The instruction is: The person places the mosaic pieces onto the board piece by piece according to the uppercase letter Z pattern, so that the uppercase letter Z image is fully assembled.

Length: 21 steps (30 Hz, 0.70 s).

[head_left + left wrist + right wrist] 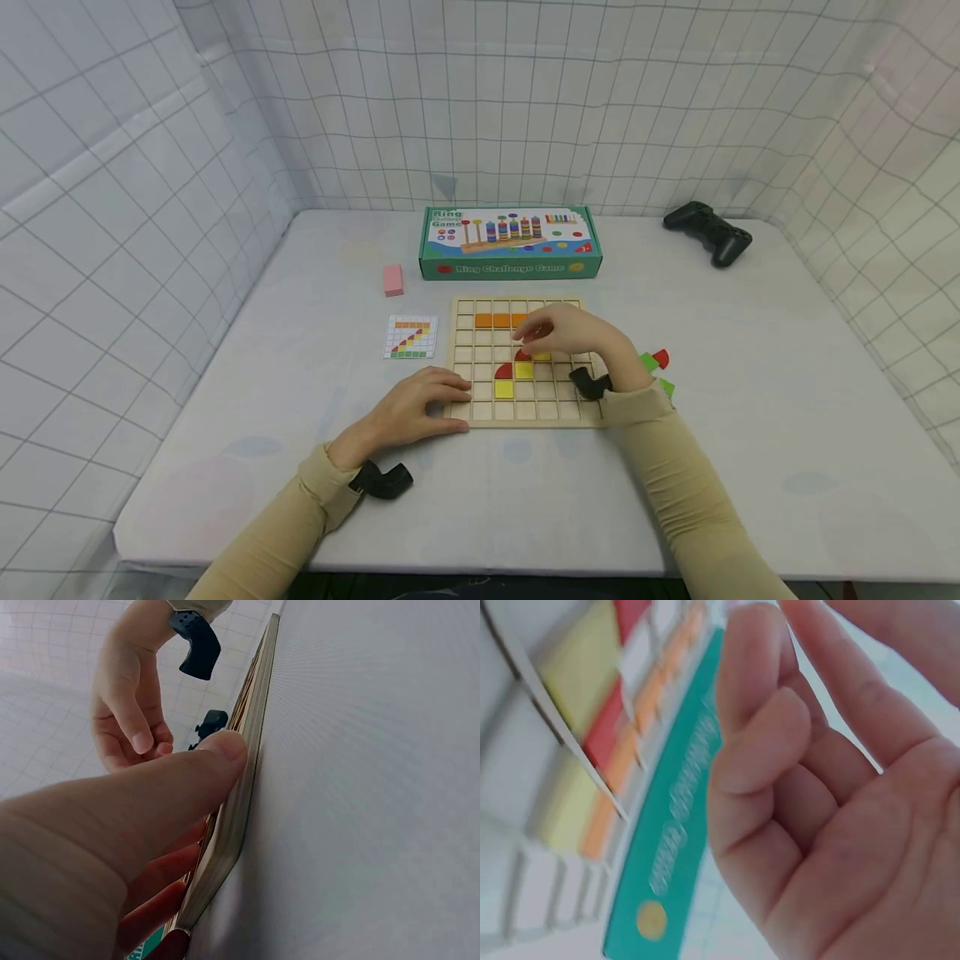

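A wooden grid board (462, 350) lies on the table with red quarter-round, yellow square and orange pieces in its cells. My left hand (416, 406) holds the board's left edge; in the left wrist view the thumb (225, 750) lies along its rim, with the fingers on the other side. My right hand (566, 330) hovers over the upper middle of the grid, fingers loosely bent and no piece visible in them. Red shows between its thumb and fingers. In the right wrist view a red piece (604, 731) lies beside a yellow square (581, 664) and orange pieces (619, 761).
Left of the board lies a pattern card (411, 337), with a pink block (393, 280) above it. A green Ring Challenge Game box (510, 242) stands behind. Loose green pieces (667, 387) and a red piece (661, 358) lie near the right forearm. A black game controller (707, 232) sits far right.
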Motion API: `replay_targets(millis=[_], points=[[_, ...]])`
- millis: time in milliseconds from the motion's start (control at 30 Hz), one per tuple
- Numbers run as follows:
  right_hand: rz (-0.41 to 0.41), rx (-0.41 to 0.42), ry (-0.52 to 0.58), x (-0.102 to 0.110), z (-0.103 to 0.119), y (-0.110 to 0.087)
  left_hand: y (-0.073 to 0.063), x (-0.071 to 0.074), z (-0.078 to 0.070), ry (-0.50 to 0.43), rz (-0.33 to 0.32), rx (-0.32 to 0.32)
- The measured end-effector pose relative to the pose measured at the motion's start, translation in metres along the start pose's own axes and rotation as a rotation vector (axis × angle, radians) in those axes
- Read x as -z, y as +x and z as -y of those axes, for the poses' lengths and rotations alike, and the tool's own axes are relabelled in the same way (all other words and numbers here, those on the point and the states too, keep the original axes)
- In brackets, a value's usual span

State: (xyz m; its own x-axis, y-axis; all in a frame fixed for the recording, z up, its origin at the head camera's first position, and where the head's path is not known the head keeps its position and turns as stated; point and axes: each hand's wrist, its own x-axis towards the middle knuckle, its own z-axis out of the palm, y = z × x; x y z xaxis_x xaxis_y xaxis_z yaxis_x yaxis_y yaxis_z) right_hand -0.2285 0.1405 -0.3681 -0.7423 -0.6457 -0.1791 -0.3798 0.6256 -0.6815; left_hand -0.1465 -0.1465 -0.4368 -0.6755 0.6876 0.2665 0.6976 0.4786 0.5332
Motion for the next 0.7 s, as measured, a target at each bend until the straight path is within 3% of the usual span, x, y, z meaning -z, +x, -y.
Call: replay_targets(millis=[300,700], points=[[-0.080,0.027,0.135,0.041,-0.016,-0.038,0.000,-0.001,0.000,0.011,-0.005,-0.007],[-0.190,-0.093,0.211,0.070,-0.045,-0.081,0.000,-0.001,0.000,0.008,-0.013,-0.008]])
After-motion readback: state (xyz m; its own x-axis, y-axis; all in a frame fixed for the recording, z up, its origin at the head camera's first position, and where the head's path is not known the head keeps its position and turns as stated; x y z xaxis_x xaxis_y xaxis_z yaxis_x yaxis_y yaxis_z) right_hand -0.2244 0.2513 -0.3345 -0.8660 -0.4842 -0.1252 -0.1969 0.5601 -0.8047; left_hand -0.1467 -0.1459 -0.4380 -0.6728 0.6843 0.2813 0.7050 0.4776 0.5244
